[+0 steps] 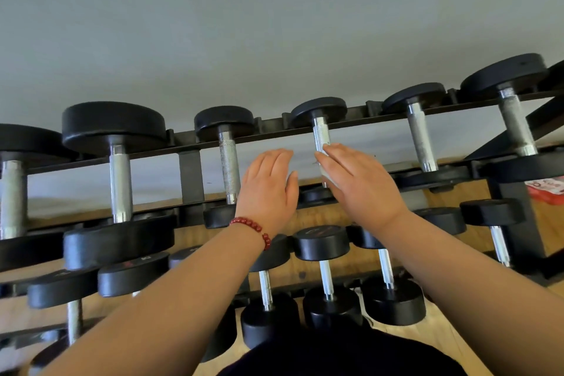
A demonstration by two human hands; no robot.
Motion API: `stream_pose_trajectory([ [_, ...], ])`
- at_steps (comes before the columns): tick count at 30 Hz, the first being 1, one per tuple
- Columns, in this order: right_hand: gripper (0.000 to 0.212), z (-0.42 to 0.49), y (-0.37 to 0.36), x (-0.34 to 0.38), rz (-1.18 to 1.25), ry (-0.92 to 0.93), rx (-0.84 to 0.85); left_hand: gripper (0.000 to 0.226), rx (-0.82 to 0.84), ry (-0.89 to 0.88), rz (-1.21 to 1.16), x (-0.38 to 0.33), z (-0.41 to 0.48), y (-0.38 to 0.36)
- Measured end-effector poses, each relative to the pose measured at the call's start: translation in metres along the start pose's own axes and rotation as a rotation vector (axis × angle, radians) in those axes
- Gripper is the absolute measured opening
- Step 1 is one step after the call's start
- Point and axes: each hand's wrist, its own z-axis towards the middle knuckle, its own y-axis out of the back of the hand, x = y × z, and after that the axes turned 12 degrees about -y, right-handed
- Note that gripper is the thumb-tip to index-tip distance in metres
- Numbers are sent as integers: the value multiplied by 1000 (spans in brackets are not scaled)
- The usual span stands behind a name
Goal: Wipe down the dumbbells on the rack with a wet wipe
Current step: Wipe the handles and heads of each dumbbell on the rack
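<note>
Black round-headed dumbbells with steel handles lie across a black two-tier rack (pixel 189 174). My right hand (pixel 357 186) lies along the handle of the top-tier middle dumbbell (pixel 319 111). It holds a white wet wipe (pixel 328 175) against the steel, and only a sliver of the wipe shows under my thumb. My left hand (pixel 268 186), with a red bead bracelet at the wrist, hovers open and flat just left of that handle, fingers straight. It holds nothing. It partly hides the near head of the neighbouring dumbbell (pixel 227 162).
Larger dumbbells (pixel 116 131) fill the top tier to the left and more (pixel 515 119) to the right. Smaller ones (pixel 323 253) sit on the lower tier above a wooden floor. A red and white packet (pixel 546 192) lies at the right edge. A grey wall stands behind.
</note>
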Motion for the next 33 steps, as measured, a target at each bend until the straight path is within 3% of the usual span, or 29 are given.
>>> stream_pose_trajectory([
  [13,60,39,-23,-76,223,189,148,40,-67,326,-21,-50,34,-45],
  [20,37,77,-54,-81,376,294,95,40,-201,688,-412,-69,49,-62],
  [23,36,83,-65,-81,364,301,130,42,-181,694,-431,-67,53,-71],
  [29,65,69,-71,-98,292,505,338,39,-240,674,-471,-57,51,-84],
  [31,65,82,-73,-103,259,565,300,39,-232,673,-481,-55,50,-85],
  [33,65,95,-75,-103,240,506,228,40,-212,682,-495,-54,50,-85],
])
